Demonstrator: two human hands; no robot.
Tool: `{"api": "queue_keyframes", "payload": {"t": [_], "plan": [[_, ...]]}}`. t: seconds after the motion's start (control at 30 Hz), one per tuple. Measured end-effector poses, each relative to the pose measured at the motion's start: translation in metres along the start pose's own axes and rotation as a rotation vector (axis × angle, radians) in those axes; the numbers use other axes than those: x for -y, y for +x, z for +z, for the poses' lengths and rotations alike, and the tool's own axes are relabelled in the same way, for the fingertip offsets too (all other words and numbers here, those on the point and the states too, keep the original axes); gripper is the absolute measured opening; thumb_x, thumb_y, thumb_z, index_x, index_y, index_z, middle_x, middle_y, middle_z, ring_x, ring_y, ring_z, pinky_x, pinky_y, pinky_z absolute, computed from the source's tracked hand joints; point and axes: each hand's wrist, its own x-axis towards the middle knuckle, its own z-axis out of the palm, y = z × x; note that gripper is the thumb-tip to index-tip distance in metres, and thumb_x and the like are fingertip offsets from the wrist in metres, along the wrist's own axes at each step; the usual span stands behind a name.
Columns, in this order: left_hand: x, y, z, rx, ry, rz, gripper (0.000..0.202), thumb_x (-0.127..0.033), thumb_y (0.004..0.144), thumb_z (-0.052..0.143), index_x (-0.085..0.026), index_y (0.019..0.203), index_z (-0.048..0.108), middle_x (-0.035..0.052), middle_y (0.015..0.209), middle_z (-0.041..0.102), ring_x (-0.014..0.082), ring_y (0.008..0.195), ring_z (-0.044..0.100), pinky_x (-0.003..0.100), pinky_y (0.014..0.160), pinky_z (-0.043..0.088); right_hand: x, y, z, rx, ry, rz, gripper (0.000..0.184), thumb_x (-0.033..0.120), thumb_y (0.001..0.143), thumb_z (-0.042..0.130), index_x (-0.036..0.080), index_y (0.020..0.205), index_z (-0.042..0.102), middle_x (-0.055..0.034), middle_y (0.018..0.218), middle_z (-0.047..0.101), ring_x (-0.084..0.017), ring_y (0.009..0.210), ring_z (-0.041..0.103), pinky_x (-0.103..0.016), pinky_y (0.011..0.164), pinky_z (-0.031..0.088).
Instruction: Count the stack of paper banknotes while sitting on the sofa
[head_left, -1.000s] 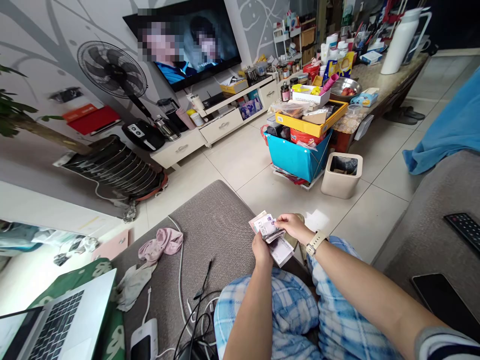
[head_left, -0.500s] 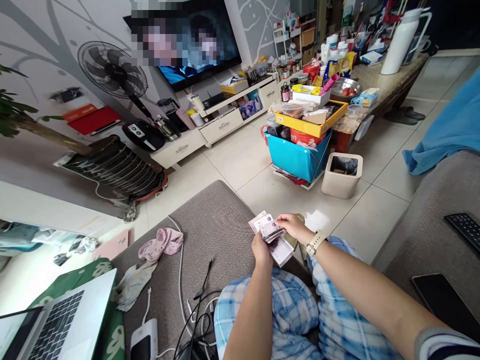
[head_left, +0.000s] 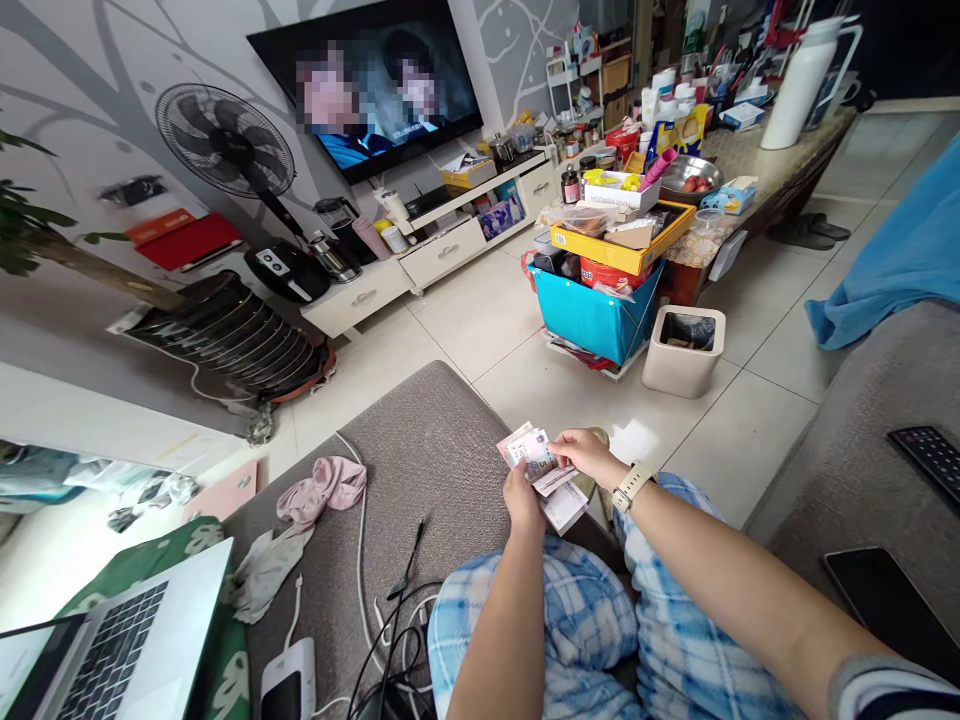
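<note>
A fanned bundle of banknotes (head_left: 534,455), pale pink and purple with printed figures, is held above my knees at the sofa's front edge. My left hand (head_left: 523,497) is closed on the bundle's lower left side, thumb on top. My right hand (head_left: 583,452), with a pale watch strap on its wrist, pinches the upper right edge of a note in the same bundle. Some notes hang folded down toward the lower right. How many there are I cannot tell.
Left on the grey sofa (head_left: 420,430) lie a pink cloth (head_left: 322,488), tangled cables, a white device (head_left: 291,680) and a laptop (head_left: 112,640). A phone (head_left: 892,605) and remote (head_left: 930,460) lie at right. Ahead stand a beige bin (head_left: 684,365) and a loaded blue basket (head_left: 592,315).
The notes between my hands have shifted: a note's face now shows more fully, and the free ends spread differently at the lower right. Both hands stay nearly in place.
</note>
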Motion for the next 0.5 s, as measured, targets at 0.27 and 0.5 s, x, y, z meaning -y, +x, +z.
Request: {"api": "queue_keyframes", "payload": {"t": [0.27,0.5], "plan": [[-0.002,-0.005,0.004,0.016,0.009,-0.019,0.029,-0.027,0.071,0.076,-0.013,0.096,0.072,0.0086,0.085,0.075,0.0229,0.075,0.072,0.036,0.075,0.056,-0.005,0.003,0.000,-0.145,-0.011,0.099,0.028,0.037,0.062,0.077,0.021,0.075,0.057,0.0028,0.062,0.058,-0.016,0.058,0.052,-0.027,0.054,0.035],[0.002,-0.002,0.002,0.049,0.021,-0.007,0.033,-0.028,0.064,0.080,-0.012,0.092,0.071,0.0091,0.084,0.075,0.0228,0.073,0.071,0.036,0.073,0.055,-0.012,0.008,-0.003,-0.105,-0.116,-0.022,0.034,0.046,0.069,0.067,0.023,0.059,0.043,0.0054,0.056,0.043,-0.014,0.058,0.043,-0.029,0.058,0.030]]}}
